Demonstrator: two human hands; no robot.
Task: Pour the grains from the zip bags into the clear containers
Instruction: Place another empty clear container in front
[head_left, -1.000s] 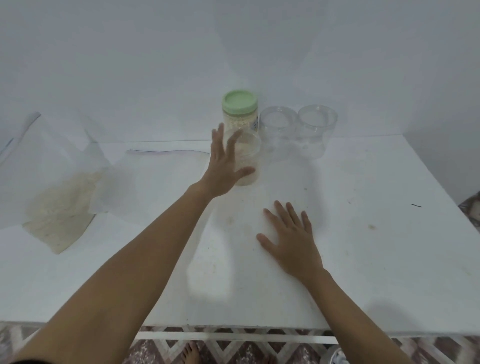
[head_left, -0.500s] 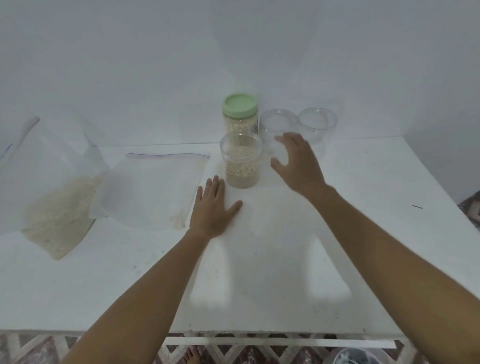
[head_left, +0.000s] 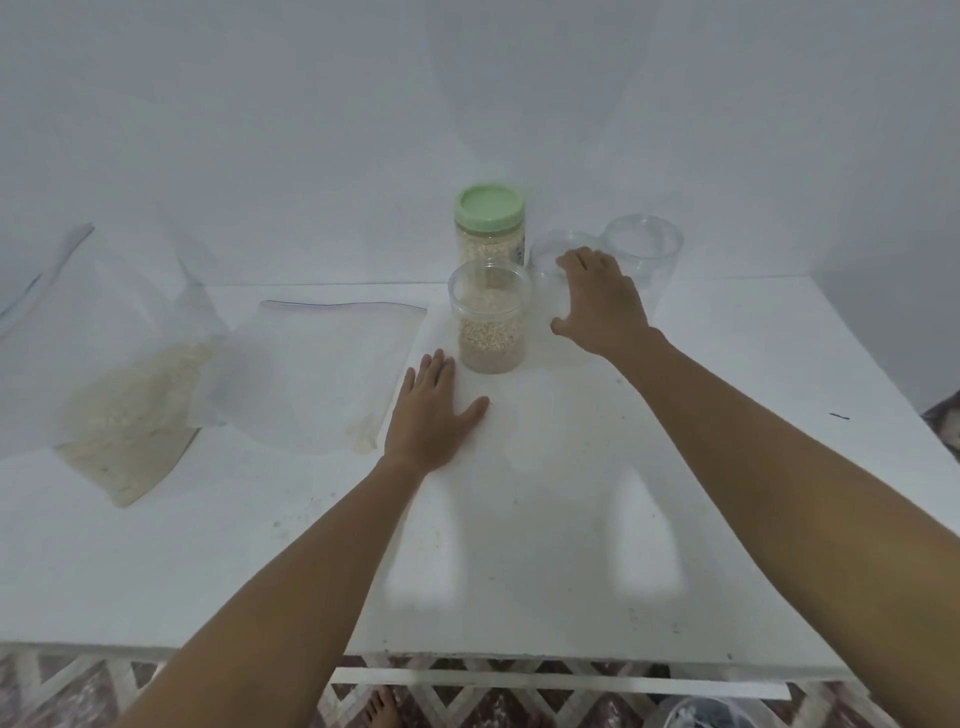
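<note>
My left hand (head_left: 434, 410) lies flat on the white table (head_left: 519, 545), just in front of an open clear container (head_left: 490, 319) about half full of grains. My right hand (head_left: 602, 299) curls round an empty clear container (head_left: 545, 254) to the right of it, thumb on its near side and fingers at its rim. A second empty clear container (head_left: 644, 249) stands further right. A nearly empty zip bag (head_left: 322, 374) lies flat left of my left hand. Another zip bag (head_left: 130, 415) holding pale grains slumps at the far left.
A jar with a green lid (head_left: 488, 221), full of grains, stands behind the open container against the white wall. The table's front edge runs across the bottom of the view, with a patterned floor below it. A small dark mark (head_left: 839, 415) sits near the right edge.
My left hand left the half-full container and came down flat on the table. My right hand rose from the table and reached forward to the empty container.
</note>
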